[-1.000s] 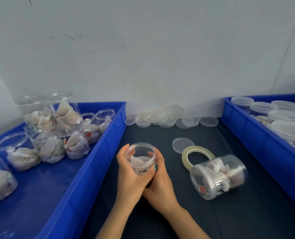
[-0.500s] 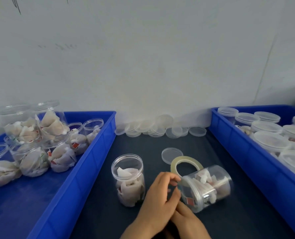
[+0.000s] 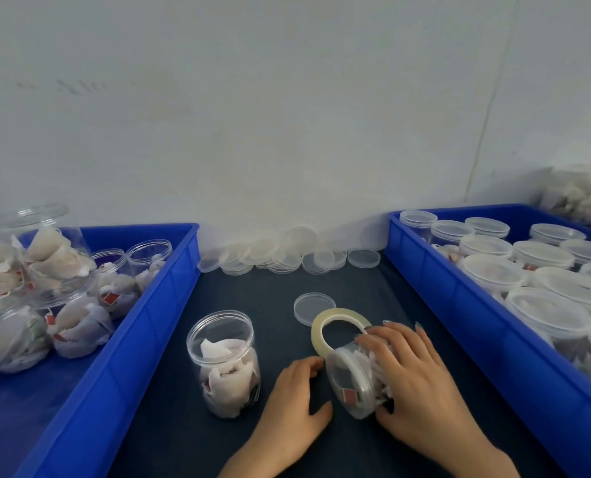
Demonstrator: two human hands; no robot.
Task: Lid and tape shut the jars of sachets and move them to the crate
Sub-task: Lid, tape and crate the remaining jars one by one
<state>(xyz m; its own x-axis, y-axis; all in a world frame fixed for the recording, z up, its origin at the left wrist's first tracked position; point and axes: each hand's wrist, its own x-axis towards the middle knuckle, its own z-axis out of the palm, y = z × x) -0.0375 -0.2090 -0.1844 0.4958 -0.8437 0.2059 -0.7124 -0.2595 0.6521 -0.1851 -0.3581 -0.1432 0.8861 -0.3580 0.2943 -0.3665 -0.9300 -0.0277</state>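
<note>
Nothing is legible; the sachets bear blurred red tags.

R hand — teal nail polish | L hand — nails unclear | forearms bare

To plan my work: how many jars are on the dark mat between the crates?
2: one open jar upright at the left; one lidded jar on its side, gripped by the right hand.

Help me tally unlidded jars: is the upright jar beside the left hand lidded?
Open: the upright jar has a bare rim with no lid, and its sachets show through the mouth.
</note>
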